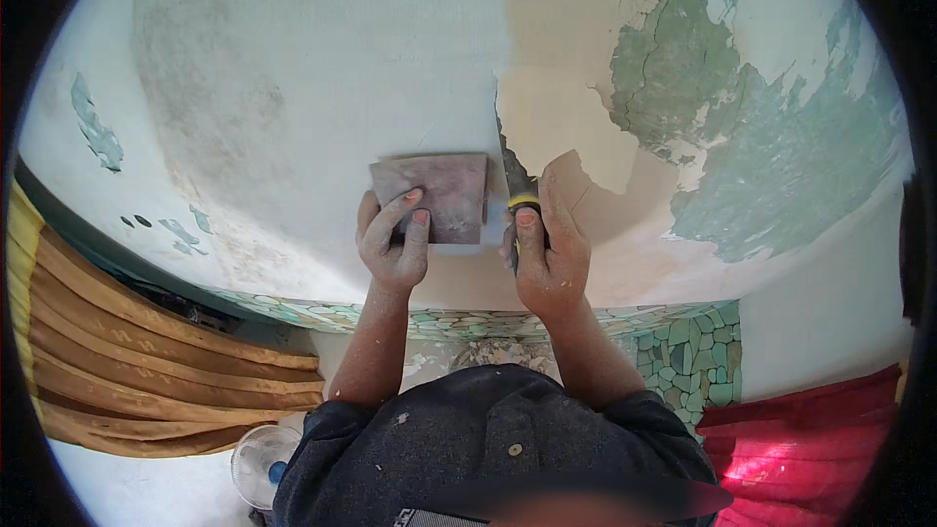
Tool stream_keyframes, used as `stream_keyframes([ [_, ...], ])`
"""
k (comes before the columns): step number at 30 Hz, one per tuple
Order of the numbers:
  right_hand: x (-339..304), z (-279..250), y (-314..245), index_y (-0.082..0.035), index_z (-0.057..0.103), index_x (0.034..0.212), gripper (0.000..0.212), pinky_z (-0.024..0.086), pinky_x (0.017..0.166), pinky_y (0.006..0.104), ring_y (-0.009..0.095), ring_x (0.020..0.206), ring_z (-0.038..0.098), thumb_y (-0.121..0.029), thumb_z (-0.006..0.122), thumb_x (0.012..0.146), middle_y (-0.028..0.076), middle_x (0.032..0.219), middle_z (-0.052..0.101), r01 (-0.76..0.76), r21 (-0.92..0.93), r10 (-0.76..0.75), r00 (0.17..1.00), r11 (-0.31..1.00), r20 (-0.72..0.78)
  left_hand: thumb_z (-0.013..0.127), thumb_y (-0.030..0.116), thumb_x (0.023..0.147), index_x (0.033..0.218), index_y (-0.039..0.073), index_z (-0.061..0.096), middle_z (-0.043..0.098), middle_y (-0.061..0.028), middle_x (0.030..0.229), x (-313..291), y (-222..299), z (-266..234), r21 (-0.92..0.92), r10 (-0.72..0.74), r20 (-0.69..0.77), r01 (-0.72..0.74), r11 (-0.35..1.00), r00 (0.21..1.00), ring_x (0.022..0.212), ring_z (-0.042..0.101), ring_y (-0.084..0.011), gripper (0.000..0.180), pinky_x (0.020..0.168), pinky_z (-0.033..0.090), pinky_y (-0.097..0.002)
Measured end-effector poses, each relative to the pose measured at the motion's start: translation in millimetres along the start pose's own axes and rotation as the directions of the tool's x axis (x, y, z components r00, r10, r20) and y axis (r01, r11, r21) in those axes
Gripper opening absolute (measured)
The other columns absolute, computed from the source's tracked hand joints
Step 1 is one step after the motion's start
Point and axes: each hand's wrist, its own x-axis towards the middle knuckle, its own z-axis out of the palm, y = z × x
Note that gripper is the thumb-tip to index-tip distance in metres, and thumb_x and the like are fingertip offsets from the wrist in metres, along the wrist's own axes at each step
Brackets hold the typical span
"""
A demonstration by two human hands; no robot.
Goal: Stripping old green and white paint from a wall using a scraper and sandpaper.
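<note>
Scraper (523, 202) was held before the wall (390, 59) in the right grip (554, 259), its handle mostly covered; the square plate (454, 197) was clasped by the left grip (392, 244), whose fingers were partly hidden.

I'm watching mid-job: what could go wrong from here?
The left hand grips the square plate by its lower left part, so it could tip. The right hand holds the scraper close to that plate; a slip might knock the two together. The green patch on the wall is cracked and ragged-edged, so pieces may flake off.
</note>
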Motion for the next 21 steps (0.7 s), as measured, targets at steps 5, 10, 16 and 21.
stream_keyframes([
  [5,8.2,4.5,-5.3,0.009,0.049,0.133,0.036,0.048,0.055,0.0261,0.013,0.067,0.057,-0.002,0.047,0.099,0.012,0.087,0.061,0.042,0.178,-0.023,0.994,0.983,-0.106,0.065,0.0,0.083,0.102,0.0,0.069,0.058,-0.0147,0.097,18.1,9.4,0.6,0.095,0.134,-0.132,-0.122,0.988,0.982,0.082,0.057,-0.0244,0.019,0.07,0.046,-0.0311],
  [10,7.4,2.7,12.2,0.009,0.053,0.13,0.037,0.049,0.054,0.0269,0.016,0.066,0.061,0.006,0.05,0.093,0.02,0.096,0.061,0.193,0.175,-0.179,0.98,0.965,-0.091,0.061,0.007,0.091,0.108,-0.001,0.065,0.055,-0.0191,0.114,13.1,-7.4,-7.9,0.125,0.111,-0.005,-0.11,0.986,0.994,0.102,0.057,-0.0296,0.02,0.088,0.046,-0.0386],
  [16,6.3,6.6,-5.3,0.01,0.045,0.137,0.042,0.05,0.054,0.0265,0.017,0.068,0.062,0.001,0.051,0.096,0.019,0.105,0.061,-0.003,0.197,0.033,0.989,0.98,-0.147,0.062,0.008,0.091,0.108,0.0,0.066,0.055,-0.0194,0.117,12.1,-13.9,-8.6,0.126,0.115,-0.015,-0.112,0.986,0.993,0.104,0.056,-0.0306,0.019,0.09,0.045,-0.04],
  [21,7.7,8.2,-4.5,0.01,0.042,0.139,0.045,0.05,0.058,0.026,0.016,0.07,0.061,0.003,0.049,0.095,0.022,0.111,0.06,0.135,0.103,-0.111,0.971,0.985,-0.212,0.062,0.008,0.091,0.109,0.0,0.065,0.055,-0.0195,0.117,11.1,-17.2,-8.9,0.062,0.1,-0.018,-0.098,0.993,0.995,0.108,0.056,-0.0316,0.019,0.092,0.045,-0.0411],
])
